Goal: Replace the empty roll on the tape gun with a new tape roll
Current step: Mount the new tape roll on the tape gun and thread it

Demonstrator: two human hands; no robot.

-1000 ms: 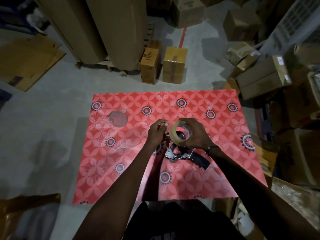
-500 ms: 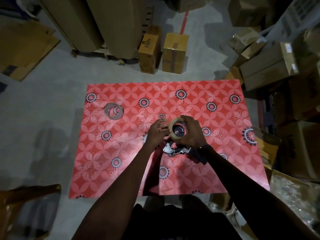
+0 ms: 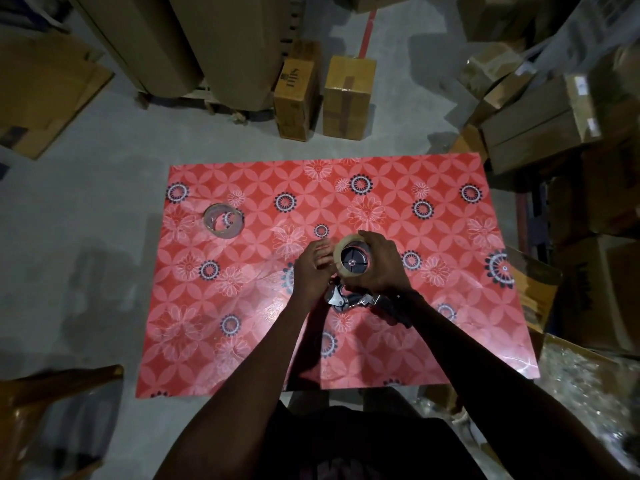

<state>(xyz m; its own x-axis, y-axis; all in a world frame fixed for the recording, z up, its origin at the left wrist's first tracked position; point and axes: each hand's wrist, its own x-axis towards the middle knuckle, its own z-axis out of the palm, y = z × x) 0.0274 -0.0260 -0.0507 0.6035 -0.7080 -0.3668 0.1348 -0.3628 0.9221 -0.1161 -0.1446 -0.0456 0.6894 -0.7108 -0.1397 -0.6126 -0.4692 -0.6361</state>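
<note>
A tape gun [image 3: 349, 299] with a metal front and a dark handle lies on the red patterned table [image 3: 450, 323]. A tan tape roll [image 3: 341, 251] sits around the gun's dark hub. My right hand [image 3: 381, 265] grips this roll from the right, fingers curled over its rim. Just left of the roll, my left hand [image 3: 313, 271] has its fingers reaching toward the roll's edge; whether they touch it or pinch a tape end cannot be told. A second, nearly clear roll [image 3: 223, 221] lies flat at the table's far left.
Cardboard boxes [image 3: 349, 95] stand on the concrete floor beyond the table. More boxes [image 3: 540, 119] are stacked to the right. Large brown paper rolls [image 3: 221, 46] lean at the back. A wooden chair [image 3: 52, 393] is at the lower left.
The tape roll, held above the gun a second ago, has come down onto the hub. Both hands stayed at the roll. The camera has shifted slightly.
</note>
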